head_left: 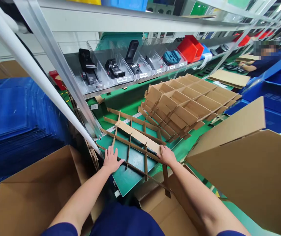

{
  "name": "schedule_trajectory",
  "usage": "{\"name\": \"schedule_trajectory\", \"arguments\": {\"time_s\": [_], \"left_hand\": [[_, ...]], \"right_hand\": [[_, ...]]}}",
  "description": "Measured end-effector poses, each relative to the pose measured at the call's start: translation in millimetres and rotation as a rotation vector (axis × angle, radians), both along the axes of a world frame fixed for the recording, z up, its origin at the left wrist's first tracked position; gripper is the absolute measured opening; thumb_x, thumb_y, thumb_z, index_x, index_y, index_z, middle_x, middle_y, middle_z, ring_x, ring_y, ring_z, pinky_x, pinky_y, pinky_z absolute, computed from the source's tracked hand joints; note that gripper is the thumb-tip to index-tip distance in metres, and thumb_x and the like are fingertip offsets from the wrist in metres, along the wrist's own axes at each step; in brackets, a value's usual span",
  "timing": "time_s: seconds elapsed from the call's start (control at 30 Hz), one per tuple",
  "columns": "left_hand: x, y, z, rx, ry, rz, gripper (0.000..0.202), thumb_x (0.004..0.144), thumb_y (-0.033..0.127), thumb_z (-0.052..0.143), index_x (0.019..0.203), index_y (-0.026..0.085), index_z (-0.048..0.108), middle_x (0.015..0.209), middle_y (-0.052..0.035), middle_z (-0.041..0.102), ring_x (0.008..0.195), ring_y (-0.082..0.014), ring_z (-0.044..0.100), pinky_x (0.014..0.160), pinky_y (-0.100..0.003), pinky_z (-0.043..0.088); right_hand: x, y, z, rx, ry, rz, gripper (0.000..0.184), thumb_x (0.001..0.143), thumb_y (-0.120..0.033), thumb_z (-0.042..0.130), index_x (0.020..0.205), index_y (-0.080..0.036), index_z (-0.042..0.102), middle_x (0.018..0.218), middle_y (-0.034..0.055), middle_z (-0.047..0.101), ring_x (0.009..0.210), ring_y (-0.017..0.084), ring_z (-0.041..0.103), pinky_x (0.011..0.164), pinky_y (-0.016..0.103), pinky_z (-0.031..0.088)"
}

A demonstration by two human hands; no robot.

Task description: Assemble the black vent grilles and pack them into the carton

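A cardboard divider grid [128, 149] of crossing strips stands on the green work surface in front of me. One flat, lighter cardboard strip [138, 136] leans across its slots. My left hand [111, 160] rests at the grid's near left side, fingers spread, the thumb along a strip. My right hand [167, 155] has its fingers closed on the right end of the lighter strip; the fingertips are partly hidden. Just beyond, several assembled cardboard dividers [192, 98] are stacked at a tilt.
Clear bins [121, 78] with black parts line the shelf, beside a red bin [191, 49]. Open cardboard boxes stand at lower left [37, 190] and right [243, 170]. Blue sheets [15, 121] are piled left. A metal post [57, 59] rises near my left hand. A co-worker [265, 62] sits far right.
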State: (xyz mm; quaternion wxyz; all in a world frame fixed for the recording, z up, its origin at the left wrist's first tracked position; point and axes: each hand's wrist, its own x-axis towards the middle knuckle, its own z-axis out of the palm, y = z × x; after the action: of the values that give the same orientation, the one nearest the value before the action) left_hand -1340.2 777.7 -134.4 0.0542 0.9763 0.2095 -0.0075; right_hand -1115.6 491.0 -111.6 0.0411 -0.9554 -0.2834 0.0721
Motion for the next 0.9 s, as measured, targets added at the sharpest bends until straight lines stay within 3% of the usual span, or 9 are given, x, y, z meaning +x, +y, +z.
{"name": "schedule_trajectory", "arguments": {"time_s": [0.27,0.43,0.5,0.57,0.67,0.73,0.83,0.9], "left_hand": [[-5.5,3.6,-4.5,-0.077,-0.037,-0.043,0.092,0.079,0.072,0.038,0.145,0.008,0.031,0.155,-0.0234,0.013,0.143,-0.039,0.004,0.114,-0.057,0.009],[-8.7,-4.5,7.7,-0.173,-0.271,-0.001,0.077,0.083,0.059,0.046,0.139,0.006,0.04,0.152,-0.0246,0.023,0.143,-0.0385,0.009,0.114,-0.058,0.008],[-8.5,-17.8,16.9,-0.39,-0.44,0.055,0.071,0.084,0.055,0.049,0.136,0.008,0.043,0.15,-0.0224,0.03,0.143,-0.0348,0.016,0.116,-0.054,0.013],[-7.7,-37.2,26.8,-0.784,-0.542,0.173,0.073,0.081,0.057,0.054,0.136,0.011,0.04,0.146,-0.0221,0.036,0.137,-0.0322,0.032,0.112,-0.05,0.028],[-8.0,-70.5,40.7,-1.227,-0.506,0.294,0.072,0.084,0.062,0.046,0.135,0.012,0.035,0.134,-0.0234,0.05,0.116,-0.0276,0.057,0.094,-0.043,0.049],[-9.6,-89.3,48.0,-1.451,-0.435,0.271,0.065,0.089,0.062,0.034,0.13,0.012,0.042,0.126,-0.0213,0.058,0.106,-0.025,0.063,0.086,-0.041,0.054],[-11.9,-105.8,53.4,-1.811,-0.418,0.367,0.05,0.087,0.055,0.048,0.113,0.013,0.053,0.115,-0.017,0.066,0.098,-0.0241,0.066,0.083,-0.04,0.056],[-12.0,-108.1,52.8,-1.848,-0.478,0.463,0.039,0.082,0.043,0.06,0.106,0.014,0.055,0.107,-0.0144,0.068,0.093,-0.0229,0.067,0.082,-0.039,0.056]], "right_hand": [[-9.9,-10.3,20.6,0.049,0.036,0.02,0.051,0.082,-0.036,0.055,0.13,-0.02,0.045,0.125,0.0112,0.055,0.104,0.024,0.058,0.079,0.031,0.044],[-46.7,-26.4,44.2,0.319,0.169,-0.039,0.051,0.079,-0.04,0.057,0.127,-0.022,0.052,0.125,0.0095,0.058,0.107,0.026,0.057,0.089,0.035,0.045],[-73.8,-30.6,48.8,0.512,0.433,-0.056,0.05,0.078,-0.047,0.058,0.122,-0.022,0.056,0.113,0.0081,0.065,0.099,0.025,0.061,0.087,0.037,0.047],[-106.6,-32.1,49.0,0.709,0.805,-0.06,0.054,0.079,-0.055,0.057,0.121,-0.021,0.056,0.1,0.007,0.068,0.085,0.022,0.064,0.078,0.038,0.05],[-157.3,-29.2,44.2,0.893,1.2,-0.064,0.058,0.08,-0.062,0.055,0.12,-0.019,0.056,0.09,0.0082,0.069,0.077,0.022,0.065,0.071,0.039,0.051],[-184.8,-25.2,40.3,0.937,1.277,-0.055,0.055,0.083,-0.061,0.054,0.116,-0.018,0.058,0.091,0.0087,0.069,0.08,0.021,0.066,0.073,0.04,0.052],[-209.0,-19.6,35.8,0.95,1.272,-0.05,0.047,0.089,-0.055,0.052,0.112,-0.016,0.06,0.098,0.0075,0.067,0.085,0.019,0.065,0.078,0.04,0.052],[-213.2,-17.5,33.7,0.961,1.268,-0.055,0.047,0.09,-0.055,0.048,0.108,-0.014,0.061,0.096,0.0066,0.067,0.086,0.019,0.064,0.08,0.039,0.052]]}}
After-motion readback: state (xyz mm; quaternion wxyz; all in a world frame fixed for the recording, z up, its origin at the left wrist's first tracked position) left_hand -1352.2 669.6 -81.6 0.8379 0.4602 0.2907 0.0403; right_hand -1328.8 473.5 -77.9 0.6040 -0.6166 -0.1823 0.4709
